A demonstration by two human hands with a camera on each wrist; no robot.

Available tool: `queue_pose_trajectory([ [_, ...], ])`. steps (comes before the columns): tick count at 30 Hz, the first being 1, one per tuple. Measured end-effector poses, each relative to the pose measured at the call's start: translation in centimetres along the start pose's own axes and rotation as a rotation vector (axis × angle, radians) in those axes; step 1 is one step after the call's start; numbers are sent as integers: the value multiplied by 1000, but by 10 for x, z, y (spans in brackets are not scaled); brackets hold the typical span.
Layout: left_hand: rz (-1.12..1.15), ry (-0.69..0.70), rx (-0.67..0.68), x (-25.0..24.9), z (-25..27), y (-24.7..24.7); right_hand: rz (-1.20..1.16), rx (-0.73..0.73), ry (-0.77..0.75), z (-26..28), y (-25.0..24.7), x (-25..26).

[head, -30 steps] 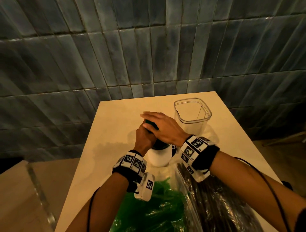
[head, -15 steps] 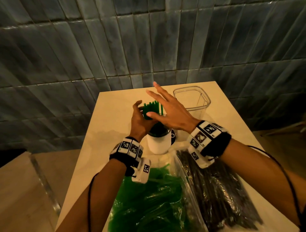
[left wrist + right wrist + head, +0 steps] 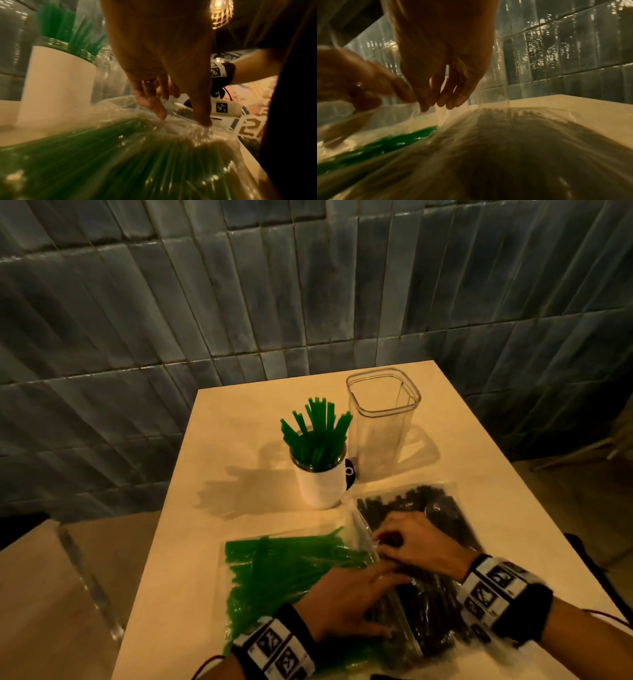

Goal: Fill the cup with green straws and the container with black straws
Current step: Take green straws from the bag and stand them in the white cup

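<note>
Gleaming grey-tiled wall point(image 3: 308, 285) behind table point(image 3: 239, 419)

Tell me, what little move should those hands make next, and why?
Probably draw a bunch of black straws out of their bag: the cup already holds green straws, the clear container has none, and the left hand and right hand are at that bag's edge.

Two hands: left hand point(image 3: 346, 594) and right hand point(image 3: 414, 542). One white cup point(image 3: 322, 484) stands beyond them, holding about a dozen green straws point(image 3: 317, 436). One clear container point(image 3: 380, 426). Two clear bags under the hands: one of green straws point(image 3: 274, 570), one of black straws point(image 3: 428, 508), too many to count.
</note>
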State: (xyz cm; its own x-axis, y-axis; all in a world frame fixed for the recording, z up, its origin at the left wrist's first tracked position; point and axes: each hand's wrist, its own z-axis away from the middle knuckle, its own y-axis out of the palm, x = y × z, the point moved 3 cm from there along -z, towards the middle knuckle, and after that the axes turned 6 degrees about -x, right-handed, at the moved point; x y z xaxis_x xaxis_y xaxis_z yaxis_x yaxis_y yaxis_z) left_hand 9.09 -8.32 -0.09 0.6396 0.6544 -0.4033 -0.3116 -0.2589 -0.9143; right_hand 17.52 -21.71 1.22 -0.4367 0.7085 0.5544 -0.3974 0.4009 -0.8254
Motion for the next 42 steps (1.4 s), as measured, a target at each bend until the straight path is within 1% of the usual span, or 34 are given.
queue_pose_trajectory([
  [1, -22, -24, 60, 0, 0, 6, 36, 16, -29, 2, 4, 3],
  [3, -48, -53, 79, 1, 1, 9, 69, 40, -69, 4, 10, 7],
  [5, -32, -33, 11, 2, 7, 10, 76, 78, -103, 5, 16, 11],
  [8, 14, 66, -159, 3, 18, 9, 85, 149, -168, 1, 22, 22],
  [10, 30, 77, -230, 6, 25, 7, 99, 215, -190, -5, 29, 29],
  [14, 109, 22, -303, 10, 36, 5, 154, 301, -139, -21, 50, 32],
  [17, 140, -27, -387, 11, 42, 2, 180, 345, -106, -32, 62, 35],
  [19, 189, -81, -440, 10, 44, -2, 198, 333, -120, -38, 66, 35],
  [21, 203, -112, -471, 11, 46, -2, 258, 322, -169, -42, 70, 33],
  [23, 195, -126, -446, 12, 47, 0, 307, 343, -222, -45, 73, 34],
  [25, 197, -139, -422, 13, 46, 2, 309, 360, -237, -42, 67, 43],
  [30, 175, -154, -383, 16, 43, 2, 332, 398, -166, -37, 56, 48],
  [35, 161, -111, -410, 12, 41, -5, 511, 341, -108, -31, 47, 54],
  [38, 158, -135, -397, 13, 41, -2, 592, 291, -134, -28, 41, 54],
  [42, 199, -163, -386, 16, 40, -1, 672, 253, -106, -21, 17, 38],
])
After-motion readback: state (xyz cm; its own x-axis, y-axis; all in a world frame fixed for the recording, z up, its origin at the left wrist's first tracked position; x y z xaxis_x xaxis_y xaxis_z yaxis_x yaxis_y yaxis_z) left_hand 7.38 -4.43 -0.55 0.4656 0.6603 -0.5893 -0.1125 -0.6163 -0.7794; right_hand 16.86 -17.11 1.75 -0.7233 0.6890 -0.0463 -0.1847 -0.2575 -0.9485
